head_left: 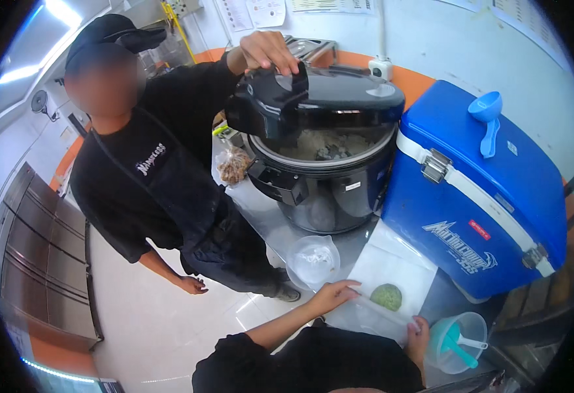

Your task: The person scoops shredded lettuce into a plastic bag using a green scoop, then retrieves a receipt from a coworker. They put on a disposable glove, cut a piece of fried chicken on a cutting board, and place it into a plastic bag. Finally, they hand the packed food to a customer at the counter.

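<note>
A thin translucent sheet (380, 319) is stretched between my two hands close to my body. My left hand (335, 296) pinches its left corner, and my right hand (418, 334) grips the right one. Just beyond its edge, a round, flattened green lump of food (386, 297) with a grainy surface rests on white paper (417, 275). A clear plastic pitcher (313, 260) with a spout stands past my left hand. Beside my right hand is a clear plastic tub (456, 361) holding a teal utensil (459, 346) and a white-handled one.
Another person's hand (272, 51) holds up the lid (346, 93) of a large black rice cooker (331, 196) with rice inside. A blue cooler box (468, 196) carries a blue scoop (486, 110). A plastic bag of brown food (233, 165) lies left of the cooker.
</note>
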`<action>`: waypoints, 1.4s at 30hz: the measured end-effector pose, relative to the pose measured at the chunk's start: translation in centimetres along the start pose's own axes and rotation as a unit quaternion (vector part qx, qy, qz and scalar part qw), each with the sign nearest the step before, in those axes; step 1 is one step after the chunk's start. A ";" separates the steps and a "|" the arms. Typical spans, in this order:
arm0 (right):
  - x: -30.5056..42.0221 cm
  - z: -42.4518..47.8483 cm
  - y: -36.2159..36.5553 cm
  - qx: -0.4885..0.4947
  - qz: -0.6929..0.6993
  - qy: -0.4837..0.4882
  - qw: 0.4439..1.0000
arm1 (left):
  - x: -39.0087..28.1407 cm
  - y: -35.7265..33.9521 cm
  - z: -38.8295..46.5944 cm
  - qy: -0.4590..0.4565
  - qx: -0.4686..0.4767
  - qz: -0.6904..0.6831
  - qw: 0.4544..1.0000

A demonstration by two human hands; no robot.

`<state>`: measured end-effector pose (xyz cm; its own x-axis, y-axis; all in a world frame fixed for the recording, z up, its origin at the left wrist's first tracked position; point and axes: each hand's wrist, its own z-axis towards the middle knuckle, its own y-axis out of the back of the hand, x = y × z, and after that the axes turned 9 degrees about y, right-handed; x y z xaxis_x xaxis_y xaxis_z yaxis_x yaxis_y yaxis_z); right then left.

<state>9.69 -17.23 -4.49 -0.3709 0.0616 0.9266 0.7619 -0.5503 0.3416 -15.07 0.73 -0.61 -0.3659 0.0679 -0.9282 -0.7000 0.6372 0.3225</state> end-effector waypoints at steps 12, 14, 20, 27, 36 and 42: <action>1.4 4.8 -1.3 -0.020 -0.225 0.151 0.962 | -3.2 0.0 3.4 -0.035 -0.103 0.222 0.969; 2.5 3.7 -0.6 0.147 -0.320 0.226 0.908 | -4.0 -0.7 3.9 -0.145 -0.149 0.261 0.943; 4.8 3.4 -4.1 0.268 -0.309 0.361 0.838 | -3.6 -3.0 10.9 -0.214 0.011 0.355 0.910; 4.0 2.3 -3.6 0.278 -0.349 0.299 0.843 | -3.7 -3.5 16.0 -0.065 0.057 0.527 0.845; 3.5 2.6 -3.6 0.281 -0.342 0.316 0.839 | -1.5 -1.1 18.6 -0.133 0.082 0.320 0.934; 3.9 2.8 -3.4 0.279 -0.337 0.314 0.843 | -5.4 -0.5 15.0 -0.149 0.066 0.411 0.897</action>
<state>7.11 -12.80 -1.56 -0.8940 -0.3454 0.2856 0.3311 -0.0795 0.9402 -3.49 11.56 1.49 -0.5317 0.7458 -0.4013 -0.1830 0.3615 0.9143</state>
